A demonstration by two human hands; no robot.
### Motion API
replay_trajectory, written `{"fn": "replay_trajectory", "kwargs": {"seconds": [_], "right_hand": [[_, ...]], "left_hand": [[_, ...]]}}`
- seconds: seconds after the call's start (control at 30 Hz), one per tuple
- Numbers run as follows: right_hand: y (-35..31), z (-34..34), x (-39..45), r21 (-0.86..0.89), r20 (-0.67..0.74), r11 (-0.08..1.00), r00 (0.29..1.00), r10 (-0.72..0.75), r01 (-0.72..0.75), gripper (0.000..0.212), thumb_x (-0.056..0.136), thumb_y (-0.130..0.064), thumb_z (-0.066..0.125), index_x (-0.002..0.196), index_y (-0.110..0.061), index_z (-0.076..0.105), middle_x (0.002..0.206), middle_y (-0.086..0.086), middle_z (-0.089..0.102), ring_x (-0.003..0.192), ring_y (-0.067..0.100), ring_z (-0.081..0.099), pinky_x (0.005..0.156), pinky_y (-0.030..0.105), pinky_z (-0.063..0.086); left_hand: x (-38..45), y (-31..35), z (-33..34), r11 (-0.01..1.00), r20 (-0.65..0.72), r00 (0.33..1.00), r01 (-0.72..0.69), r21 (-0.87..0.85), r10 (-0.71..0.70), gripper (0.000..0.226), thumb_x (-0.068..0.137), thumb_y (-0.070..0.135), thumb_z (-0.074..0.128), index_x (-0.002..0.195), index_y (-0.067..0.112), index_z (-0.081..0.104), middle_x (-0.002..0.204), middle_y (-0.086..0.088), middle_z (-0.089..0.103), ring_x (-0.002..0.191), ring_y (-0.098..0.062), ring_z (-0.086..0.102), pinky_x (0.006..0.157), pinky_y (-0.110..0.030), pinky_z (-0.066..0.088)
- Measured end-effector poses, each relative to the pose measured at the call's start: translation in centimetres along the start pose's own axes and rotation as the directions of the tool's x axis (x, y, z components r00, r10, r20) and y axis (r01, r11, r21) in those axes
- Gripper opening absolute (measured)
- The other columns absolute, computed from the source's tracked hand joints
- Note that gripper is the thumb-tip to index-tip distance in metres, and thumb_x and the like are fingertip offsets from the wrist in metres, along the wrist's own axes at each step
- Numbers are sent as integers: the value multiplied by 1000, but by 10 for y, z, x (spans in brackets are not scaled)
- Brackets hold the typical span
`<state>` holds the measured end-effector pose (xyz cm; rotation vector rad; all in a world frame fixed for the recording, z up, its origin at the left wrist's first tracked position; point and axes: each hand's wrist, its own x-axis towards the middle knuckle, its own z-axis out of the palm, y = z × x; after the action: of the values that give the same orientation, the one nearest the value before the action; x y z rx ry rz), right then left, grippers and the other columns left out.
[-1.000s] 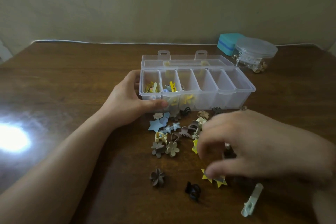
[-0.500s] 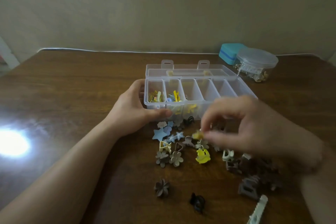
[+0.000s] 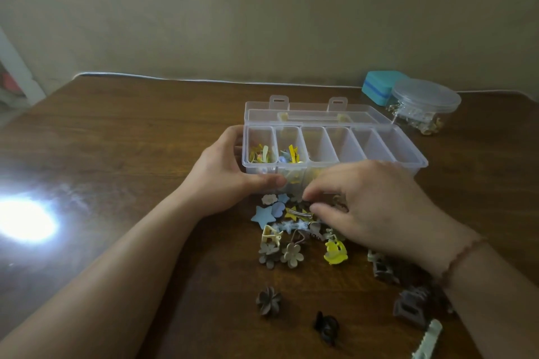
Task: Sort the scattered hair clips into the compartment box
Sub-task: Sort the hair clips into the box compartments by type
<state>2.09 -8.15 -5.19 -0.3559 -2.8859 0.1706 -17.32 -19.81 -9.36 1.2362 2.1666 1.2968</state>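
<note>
A clear compartment box (image 3: 415,158) stands open on the wooden table, lid (image 3: 309,110) folded back. Its two left compartments hold small yellow and blue clips. My left hand (image 3: 224,175) grips the box's left end, thumb on the front wall. My right hand (image 3: 367,207) hovers low in front of the box, thumb and forefinger pinching the right end of a yellow star clip (image 3: 296,214) at the top of the pile. Scattered below lie a blue star clip (image 3: 262,216), beige flower clips (image 3: 291,255), a yellow claw clip (image 3: 335,252) and a brown flower clip (image 3: 268,300).
A black clip (image 3: 326,326), grey claw clips (image 3: 408,303) and a pale green long clip (image 3: 428,341) lie nearer me on the right. A round clear jar (image 3: 423,105) and a teal case (image 3: 379,87) stand at the back right. Bright glare (image 3: 23,221) marks the table's left.
My right hand picked the yellow star clip off the near table, lifted it, then moved it forward and down to the pile by the box front. My left hand stayed on the box.
</note>
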Motion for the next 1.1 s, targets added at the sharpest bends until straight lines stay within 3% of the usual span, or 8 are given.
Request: {"fn": "replay_trajectory", "kwargs": {"seconds": [0.17, 0.47, 0.63, 0.73, 0.8, 0.9, 1.0, 1.1], "right_hand": [[-7, 7, 4, -66, 51, 997, 998, -41, 44, 27, 90, -49, 49, 107, -39, 67, 100, -18, 69, 93, 7, 62, 75, 34, 53], [-16, 8, 0, -70, 16, 996, 998, -58, 59, 23, 89, -47, 57, 110, -40, 63, 100, -15, 69, 94, 12, 62, 79, 34, 52], [-4, -11, -4, 306, -248, 952, 966, 70, 10, 13, 80, -37, 65, 92, -38, 70, 64, -25, 60, 52, 7, 59, 44, 13, 46], [11, -11, 0, 432, -473, 901, 841, 264, -40, 9, 81, -26, 71, 88, -32, 70, 74, -22, 65, 55, 12, 58, 44, 15, 46], [18, -1, 7, 427, -486, 897, 806, 337, -117, 8, 82, -25, 73, 86, -31, 70, 78, -20, 68, 61, 1, 59, 50, 16, 43], [23, 10, 13, 335, -460, 923, 823, 334, -188, 4, 85, -29, 71, 89, -30, 72, 80, -17, 71, 61, -12, 55, 55, 18, 41], [19, 6, 10, 348, -461, 930, 843, 278, -116, 13, 87, -27, 70, 99, -25, 73, 85, -15, 72, 67, -10, 61, 61, 17, 50], [10, -3, 2, 330, -426, 944, 892, 154, -5, 15, 85, -24, 69, 100, -23, 73, 75, -26, 64, 53, -4, 55, 47, 6, 39]], "left_hand": [[0, 0, 0, 1000, 3, 1000, -5, -1, 5, 92, 59, 49, 88, 138, 33, 42, 117, 21, 61, 106, 2, 60, 80, -14, 49], [1, -1, 1, 1000, -3, 1000, -7, 4, 7, 92, 59, 50, 87, 137, 34, 43, 116, 21, 62, 105, 2, 61, 83, -18, 51], [0, -2, 0, 1000, 1, 1000, -3, -1, 3, 94, 57, 52, 87, 138, 34, 42, 121, 18, 62, 109, -1, 61, 88, -21, 52], [1, -1, -1, 1000, 7, 1000, 2, 0, -2, 93, 60, 49, 87, 139, 34, 41, 120, 21, 60, 109, 1, 59, 85, -18, 51], [0, 0, -1, 1000, 9, 1000, 3, 4, -3, 93, 61, 48, 87, 140, 34, 41, 116, 24, 58, 107, 4, 58, 81, -15, 49], [0, 1, 0, 1000, 9, 1000, 6, 2, -6, 92, 61, 48, 87, 140, 35, 40, 110, 28, 56, 103, 8, 56, 78, -12, 47], [0, 2, 0, 1000, 11, 1000, 6, 5, -6, 91, 61, 48, 87, 138, 35, 41, 111, 28, 56, 103, 7, 57, 76, -11, 47], [0, 0, -1, 1000, 13, 1000, 7, 2, -7, 91, 61, 49, 87, 138, 34, 41, 116, 23, 59, 107, 3, 59, 81, -14, 50]]}}
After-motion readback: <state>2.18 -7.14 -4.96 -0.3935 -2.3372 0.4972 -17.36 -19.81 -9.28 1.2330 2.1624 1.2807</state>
